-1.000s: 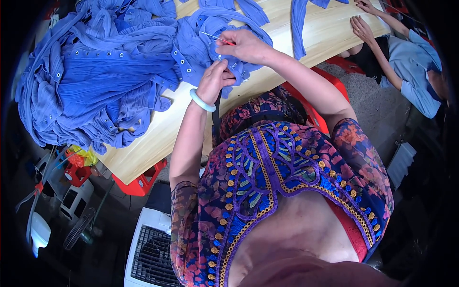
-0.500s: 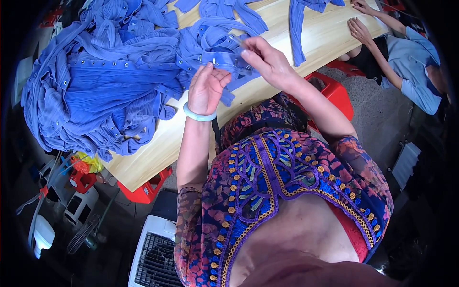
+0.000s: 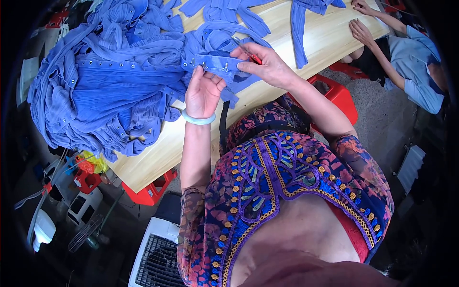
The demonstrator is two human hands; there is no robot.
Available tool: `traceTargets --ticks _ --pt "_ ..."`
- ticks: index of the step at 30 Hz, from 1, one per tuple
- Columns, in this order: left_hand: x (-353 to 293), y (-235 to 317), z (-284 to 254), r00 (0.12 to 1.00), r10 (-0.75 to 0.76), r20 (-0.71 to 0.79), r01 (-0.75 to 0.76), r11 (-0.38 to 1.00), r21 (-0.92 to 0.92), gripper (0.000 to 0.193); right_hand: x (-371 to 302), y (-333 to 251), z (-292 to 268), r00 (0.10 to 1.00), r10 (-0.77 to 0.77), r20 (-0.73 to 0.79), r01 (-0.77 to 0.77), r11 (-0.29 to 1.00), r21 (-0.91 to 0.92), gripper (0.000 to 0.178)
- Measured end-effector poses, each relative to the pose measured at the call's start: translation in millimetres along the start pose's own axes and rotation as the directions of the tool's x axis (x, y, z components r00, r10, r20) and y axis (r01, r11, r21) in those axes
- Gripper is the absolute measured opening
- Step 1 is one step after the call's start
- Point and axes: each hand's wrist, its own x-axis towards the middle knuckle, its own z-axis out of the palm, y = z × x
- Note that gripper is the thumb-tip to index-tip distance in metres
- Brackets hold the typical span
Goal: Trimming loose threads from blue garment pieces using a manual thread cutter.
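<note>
A blue pleated garment (image 3: 217, 42) lies in front of me, its edge band fitted with small metal hooks or clasps. My left hand (image 3: 204, 93) pinches the lower edge of that band between thumb and fingers, palm turned up. My right hand (image 3: 267, 66) is closed round a small pointed tool with red handles (image 3: 252, 55), which looks like thread snips. Its metal tips point up and left, over the cloth. The right thumb presses on the band's right end. Part of the tool is hidden by my fingers.
A large heap of blue garments with eyelets (image 3: 119, 91) covers the left of the wooden table (image 3: 143, 165). More blue pieces (image 3: 300, 38) lie farther back. Beyond the right edge sits a co-worker (image 3: 406, 62), hands on the table. Red stools (image 3: 337, 98) stand beside it.
My right hand has turned, so the red handles now show and its thumb rests on the band. The band is drawn straighter between my hands. My left hand has shifted slightly.
</note>
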Motion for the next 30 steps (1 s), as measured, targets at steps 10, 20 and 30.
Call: traceTargets --ticks 10,20,30 --pt "-6.7 1.1 4.7 0.991 0.048 0.123 -0.057 0.996 0.069 0.024 5.6 -13.4 3.4 0.999 -0.053 0.006 0.052 0.997 0.048 0.025" --pt "-9.0 -7.6 8.5 0.987 0.146 -0.067 -0.125 0.959 0.254 0.012 7.6 -2.7 6.2 0.999 0.036 -0.009 -0.036 0.998 0.042 0.023" --pt "-5.0 -12.5 5.5 0.956 0.202 -0.214 -0.125 0.937 0.327 0.006 5.7 -3.9 10.8 0.983 -0.121 -0.142 0.058 0.922 -0.383 0.027"
